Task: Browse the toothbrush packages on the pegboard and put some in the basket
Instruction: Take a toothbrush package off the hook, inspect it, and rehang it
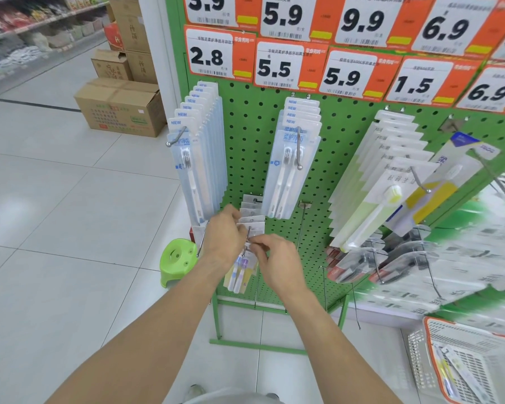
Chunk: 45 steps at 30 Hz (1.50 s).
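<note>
We have both hands down at the lower row of the green perforated metal pegboard (274, 158), working on the short stack of clear-and-white carded toothbrush packages (251, 221) hung on a steel peg. Our left hand (223, 239) curls its grip around the left edge of the stack, and our right hand (277, 266) pinches the header of the front toothbrush package (241, 271) between thumb and fingers. That package hangs with its long axis straight down, directly below and between the two hands, its hole apparently on the peg (we cannot see the hole itself). The peg points out toward us, so the card likely has to slide along it toward our body. The white-and-orange slotted plastic basket (420, 345) sits on the floor, low to the right, nearer our right hand, with packages already inside.
</note>
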Motion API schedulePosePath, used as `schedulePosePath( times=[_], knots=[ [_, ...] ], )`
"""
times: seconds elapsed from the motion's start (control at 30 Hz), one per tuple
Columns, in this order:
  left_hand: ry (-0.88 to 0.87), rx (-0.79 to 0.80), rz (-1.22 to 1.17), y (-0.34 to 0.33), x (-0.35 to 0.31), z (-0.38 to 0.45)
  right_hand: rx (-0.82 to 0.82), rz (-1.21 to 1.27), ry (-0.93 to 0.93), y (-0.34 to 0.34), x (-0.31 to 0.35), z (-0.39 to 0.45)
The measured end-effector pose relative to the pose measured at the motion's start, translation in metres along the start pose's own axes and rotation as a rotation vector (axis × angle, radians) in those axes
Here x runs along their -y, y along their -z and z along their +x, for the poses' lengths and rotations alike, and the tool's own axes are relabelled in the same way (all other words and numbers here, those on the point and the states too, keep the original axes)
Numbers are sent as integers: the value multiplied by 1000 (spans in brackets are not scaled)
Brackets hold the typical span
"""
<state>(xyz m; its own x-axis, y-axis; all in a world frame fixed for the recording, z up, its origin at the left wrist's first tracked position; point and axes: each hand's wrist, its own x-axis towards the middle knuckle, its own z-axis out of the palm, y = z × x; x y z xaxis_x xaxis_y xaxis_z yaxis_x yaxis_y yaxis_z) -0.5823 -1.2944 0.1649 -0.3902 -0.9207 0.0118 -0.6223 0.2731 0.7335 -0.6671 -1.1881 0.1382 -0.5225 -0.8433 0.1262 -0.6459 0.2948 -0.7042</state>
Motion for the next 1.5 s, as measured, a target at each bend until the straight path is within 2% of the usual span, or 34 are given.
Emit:
schedulePosePath(
  times=[0.5,0.9,1.27,1.4,1.5],
  knots=[
    [-10,-30,60,0,-4,-2,26,2,-3,5,1,3],
    [-157,-153,205,9,4,-17,-3,-20,11,-2,-1,4],
    [-150,-379,-83,11,33,-50,-40,-44,19,-3,1,0],
    [-202,-581,-193,18,32,-71,-48,-47,20,-5,2,-3],
    [-153,-657,-346,26,30,-87,-54,-39,17,-5,3,-2]
  ],
)
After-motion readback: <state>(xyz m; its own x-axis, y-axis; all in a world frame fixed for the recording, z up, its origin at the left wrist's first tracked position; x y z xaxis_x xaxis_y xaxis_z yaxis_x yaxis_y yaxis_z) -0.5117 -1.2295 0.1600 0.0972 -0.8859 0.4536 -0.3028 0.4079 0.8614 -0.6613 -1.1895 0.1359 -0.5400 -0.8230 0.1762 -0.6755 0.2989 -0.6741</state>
